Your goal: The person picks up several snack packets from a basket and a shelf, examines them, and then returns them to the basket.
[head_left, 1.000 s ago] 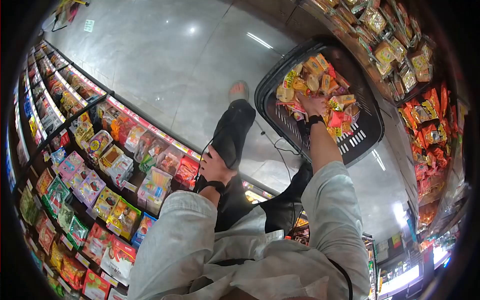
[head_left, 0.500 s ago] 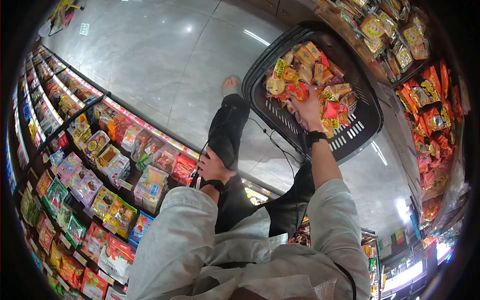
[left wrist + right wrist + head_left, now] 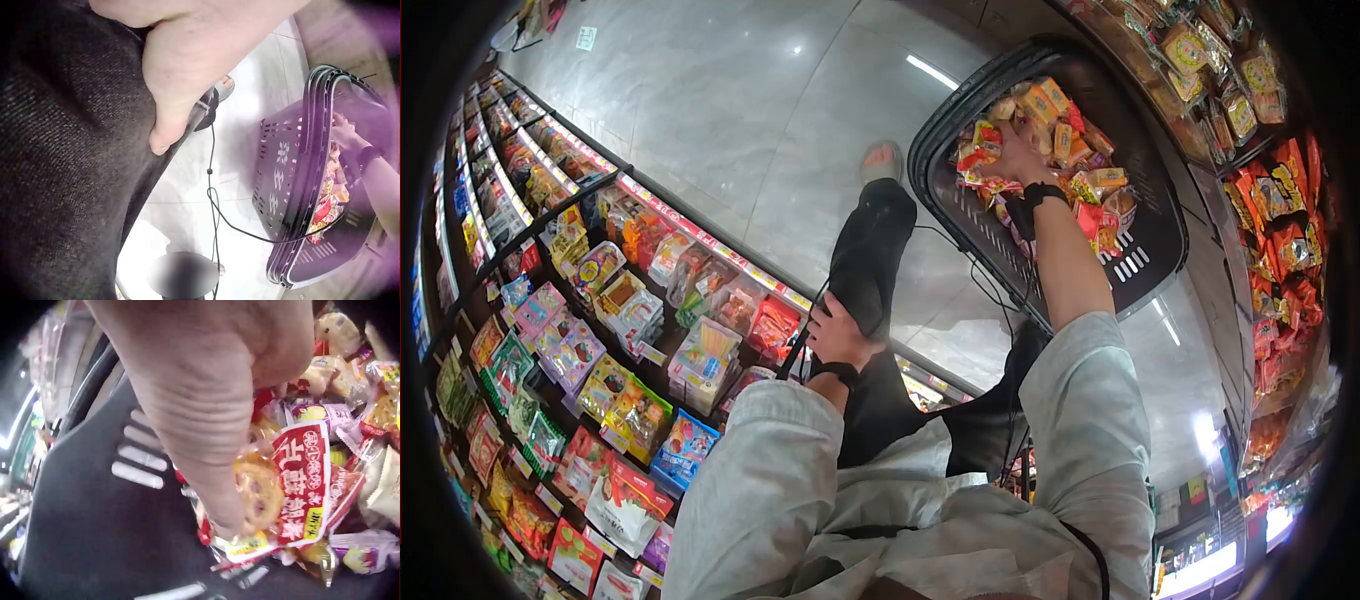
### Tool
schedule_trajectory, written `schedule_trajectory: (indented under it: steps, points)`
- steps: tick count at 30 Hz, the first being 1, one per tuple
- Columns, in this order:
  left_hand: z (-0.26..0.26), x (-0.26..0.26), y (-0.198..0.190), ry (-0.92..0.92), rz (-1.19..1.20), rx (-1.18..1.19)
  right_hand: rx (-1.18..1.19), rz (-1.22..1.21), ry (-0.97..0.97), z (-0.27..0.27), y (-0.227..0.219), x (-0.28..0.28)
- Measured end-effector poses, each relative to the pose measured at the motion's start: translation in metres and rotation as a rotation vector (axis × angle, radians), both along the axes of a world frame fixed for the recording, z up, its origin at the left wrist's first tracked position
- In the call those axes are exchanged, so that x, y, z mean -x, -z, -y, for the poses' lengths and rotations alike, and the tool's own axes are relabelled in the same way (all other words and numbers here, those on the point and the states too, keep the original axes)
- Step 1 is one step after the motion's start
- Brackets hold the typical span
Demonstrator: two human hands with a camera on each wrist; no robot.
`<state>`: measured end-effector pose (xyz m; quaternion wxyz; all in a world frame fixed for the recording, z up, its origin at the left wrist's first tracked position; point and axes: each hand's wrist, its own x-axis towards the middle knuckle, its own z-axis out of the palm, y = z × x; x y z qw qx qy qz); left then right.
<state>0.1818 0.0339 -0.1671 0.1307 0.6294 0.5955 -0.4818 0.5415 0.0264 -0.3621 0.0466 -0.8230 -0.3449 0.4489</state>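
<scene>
- The right hand [image 3: 1022, 160] is inside a dark basket [image 3: 1145, 150], which stands on the floor [image 3: 800, 130] at the person's right side, and it touches a heap of small packets [image 3: 1106, 178].
- About the right grip: in the right wrist view, the thumb lies over the edge of a clear packet with a red label [image 3: 303, 487] and a round cookie inside. The other fingers are hidden there, and in the head view they look spread, so I cannot tell if the packet is pinched or only touched.
- This packet is in the basket, near the wall with slots [image 3: 139, 475], and it leans among the others.
- The left hand [image 3: 840, 333] rests on the dark trousers [image 3: 880, 240], its fingers loose, and it holds nothing.
- In my judgement, the smooth wrapping could slip from under the thumb if the pressure comes only on the edge.
- Pressing too hard could break the cookie, because the wrapping looks thin.
- The heap is loose; if one packet is pulled from below, its neighbours may slide over it.
- A black cable [image 3: 250, 234] crosses in front of the basket in the left wrist view; it could catch on the rim if the arm or basket moves.
</scene>
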Motion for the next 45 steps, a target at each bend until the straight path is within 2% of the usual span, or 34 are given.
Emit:
schedule_trajectory:
  steps: [1,5,10,13,17,20,23,26,29,34,37,45]
  points:
    - [0.000,0.000,-0.001,-0.006,-0.008,0.007,0.023,0.111,-0.016,0.000,-0.020,0.006]
    - [-0.003,0.000,-0.002,-0.021,-0.008,0.018,-0.265,0.130,-0.261,0.028,0.024,0.031]
    - [-0.001,0.005,-0.003,-0.016,-0.005,0.019,-0.166,0.188,-0.132,0.014,0.014,0.038]
    - [0.001,0.009,0.001,-0.021,0.001,0.025,-0.044,0.185,-0.192,0.000,0.009,0.035]
    - [0.001,0.014,0.000,-0.038,-0.001,0.036,0.124,0.205,-0.365,-0.017,0.000,0.034]
    - [0.003,0.016,0.002,-0.038,-0.001,0.038,0.180,0.197,-0.355,-0.022,-0.001,0.034]
    - [0.005,0.020,0.003,-0.045,0.006,0.033,0.134,0.299,-0.398,-0.018,0.003,0.036]
    - [0.003,0.020,0.002,-0.055,0.016,0.026,0.225,0.230,-0.345,-0.021,0.008,0.036]
    - [0.005,0.022,0.002,-0.042,0.013,0.020,0.197,0.153,-0.259,-0.017,0.011,0.038]
    - [0.008,0.021,0.004,-0.034,0.020,0.017,-0.035,0.118,-0.307,0.006,0.022,0.037]
    - [0.009,0.018,0.003,-0.042,0.023,0.018,-0.034,0.069,-0.274,0.015,0.016,0.034]
    - [0.009,0.023,0.004,-0.027,0.020,0.021,-0.005,0.019,-0.230,0.019,0.037,0.033]
